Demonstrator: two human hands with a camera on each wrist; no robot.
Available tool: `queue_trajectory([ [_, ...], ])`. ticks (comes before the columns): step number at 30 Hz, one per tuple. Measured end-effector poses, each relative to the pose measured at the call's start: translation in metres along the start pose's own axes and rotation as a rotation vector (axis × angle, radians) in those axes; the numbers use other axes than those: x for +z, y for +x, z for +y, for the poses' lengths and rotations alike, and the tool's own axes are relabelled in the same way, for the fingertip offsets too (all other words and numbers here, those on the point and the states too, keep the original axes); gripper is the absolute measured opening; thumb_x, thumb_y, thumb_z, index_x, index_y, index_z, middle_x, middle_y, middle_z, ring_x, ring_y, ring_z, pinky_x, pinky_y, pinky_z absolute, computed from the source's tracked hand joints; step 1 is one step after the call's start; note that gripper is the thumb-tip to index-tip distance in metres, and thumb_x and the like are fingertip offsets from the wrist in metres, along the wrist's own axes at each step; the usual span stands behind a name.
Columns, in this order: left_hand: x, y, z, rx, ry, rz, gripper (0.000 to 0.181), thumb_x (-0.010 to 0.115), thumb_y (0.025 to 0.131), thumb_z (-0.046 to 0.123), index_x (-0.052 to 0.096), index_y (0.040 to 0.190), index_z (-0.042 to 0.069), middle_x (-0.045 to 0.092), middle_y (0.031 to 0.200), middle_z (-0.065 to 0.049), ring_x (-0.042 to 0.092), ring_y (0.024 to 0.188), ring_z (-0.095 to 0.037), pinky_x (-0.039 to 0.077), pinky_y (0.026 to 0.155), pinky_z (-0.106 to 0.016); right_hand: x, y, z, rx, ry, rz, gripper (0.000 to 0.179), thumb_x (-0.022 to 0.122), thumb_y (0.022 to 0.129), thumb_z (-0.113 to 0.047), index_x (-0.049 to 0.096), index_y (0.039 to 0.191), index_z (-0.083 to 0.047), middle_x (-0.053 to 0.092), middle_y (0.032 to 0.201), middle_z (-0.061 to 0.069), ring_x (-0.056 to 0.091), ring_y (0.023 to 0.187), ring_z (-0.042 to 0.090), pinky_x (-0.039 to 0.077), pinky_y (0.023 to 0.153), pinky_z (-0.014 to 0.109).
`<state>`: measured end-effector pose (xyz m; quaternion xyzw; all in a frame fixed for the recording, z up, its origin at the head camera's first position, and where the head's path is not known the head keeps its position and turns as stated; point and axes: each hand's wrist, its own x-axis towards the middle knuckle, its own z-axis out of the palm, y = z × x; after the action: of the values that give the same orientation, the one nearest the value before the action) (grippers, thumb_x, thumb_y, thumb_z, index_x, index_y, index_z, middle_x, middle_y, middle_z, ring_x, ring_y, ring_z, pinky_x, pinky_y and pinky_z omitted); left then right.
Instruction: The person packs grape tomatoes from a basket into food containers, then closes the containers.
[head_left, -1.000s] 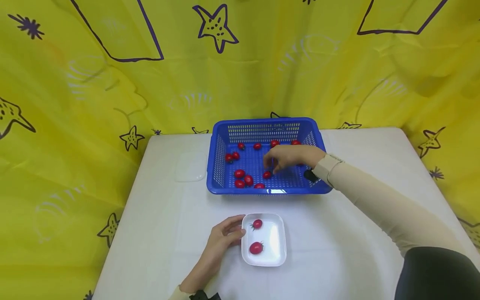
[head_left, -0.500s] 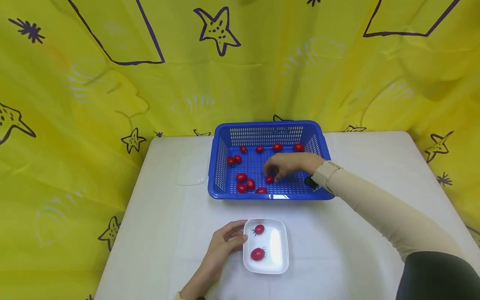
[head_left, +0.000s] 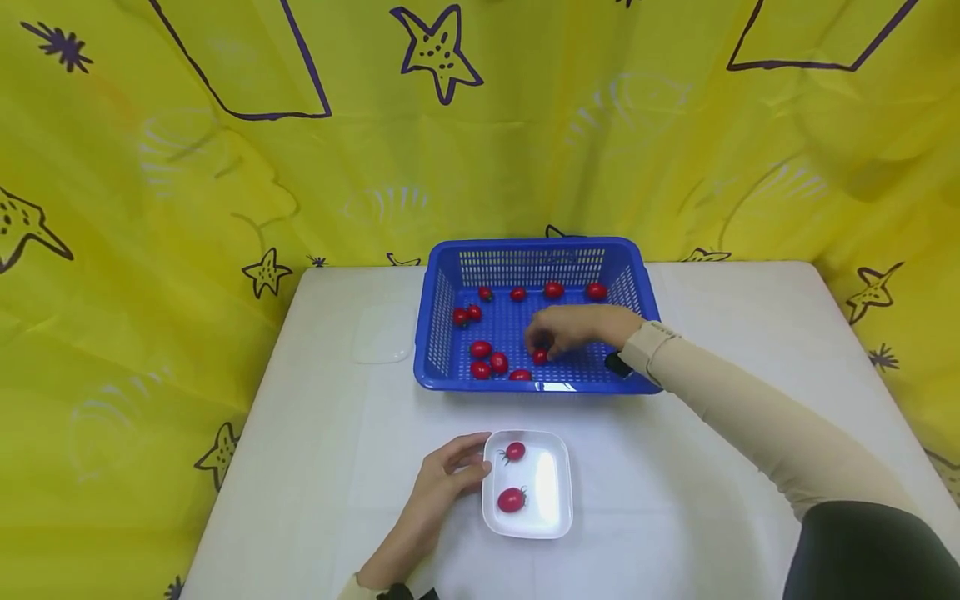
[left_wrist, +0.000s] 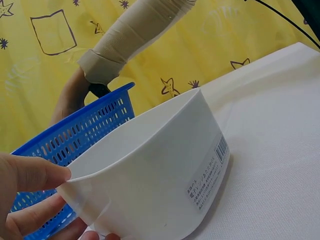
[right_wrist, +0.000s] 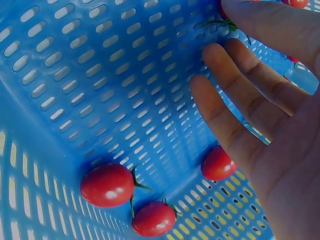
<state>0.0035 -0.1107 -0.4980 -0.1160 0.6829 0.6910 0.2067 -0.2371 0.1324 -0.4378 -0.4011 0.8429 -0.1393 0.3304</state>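
Observation:
My right hand (head_left: pixel 568 325) reaches into the blue basket (head_left: pixel 422 333), pinching a cherry tomato (head_left: pixel 540 357) near its front side. In the right wrist view the thumb meets this tomato (right_wrist: pixel 225 11), whose green stem shows; the other fingers of that hand (right_wrist: pixel 260 110) are spread loosely. The index finger is hidden there. My left hand (head_left: pixel 438 487) holds the left side of a white square container (head_left: pixel 551 525), thumb at the rim and fingers along the outside. Two cherry tomatoes, an upper one (head_left: pixel 515 451) and a lower one (head_left: pixel 512 500), lie inside it.
Several more cherry tomatoes (head_left: pixel 498 362) are scattered over the basket floor. A translucent lid (head_left: pixel 382 335) lies on the white table (head_left: pixel 300 467) left of the basket. A yellow curtain (head_left: pixel 510 167) hangs behind the table.
My right hand has come down slightly onto the tomato, and its fingertips have closed in around it. The left hand stays at the container. The head view shifts a little.

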Motion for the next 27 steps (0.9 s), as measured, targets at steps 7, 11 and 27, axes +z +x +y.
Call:
queue_trajectory([
  [7,-0.001,0.001,-0.001,0.0,0.002,-0.007,0.049,0.073,0.092,0.015,0.064,0.14,0.007,0.067,0.137,-0.016,0.061,0.108,-0.017,0.063,0.091,-0.032,-0.008,-0.009,-0.004,0.018,0.042,0.022,0.026,0.07,0.095,-0.001,0.074,0.12,-0.01,0.073,0.115,0.004,0.064,0.107,0.023,0.06,0.102,0.042],
  [11,-0.001,0.001,0.0,0.003,0.001,-0.011,0.049,0.073,0.092,0.015,0.064,0.14,0.006,0.067,0.138,-0.016,0.061,0.108,-0.017,0.063,0.092,-0.032,-0.012,-0.014,-0.008,0.011,0.049,0.05,0.027,0.071,0.095,-0.003,0.073,0.121,-0.01,0.073,0.115,0.003,0.065,0.109,0.023,0.06,0.102,0.042],
  [27,-0.005,0.003,-0.001,0.013,-0.016,-0.014,0.048,0.074,0.092,0.017,0.066,0.139,0.007,0.067,0.134,-0.016,0.061,0.109,-0.017,0.063,0.091,-0.032,-0.022,-0.033,-0.029,-0.076,0.047,0.205,0.025,0.07,0.096,-0.002,0.073,0.119,-0.012,0.073,0.112,0.0,0.066,0.109,0.021,0.06,0.101,0.044],
])
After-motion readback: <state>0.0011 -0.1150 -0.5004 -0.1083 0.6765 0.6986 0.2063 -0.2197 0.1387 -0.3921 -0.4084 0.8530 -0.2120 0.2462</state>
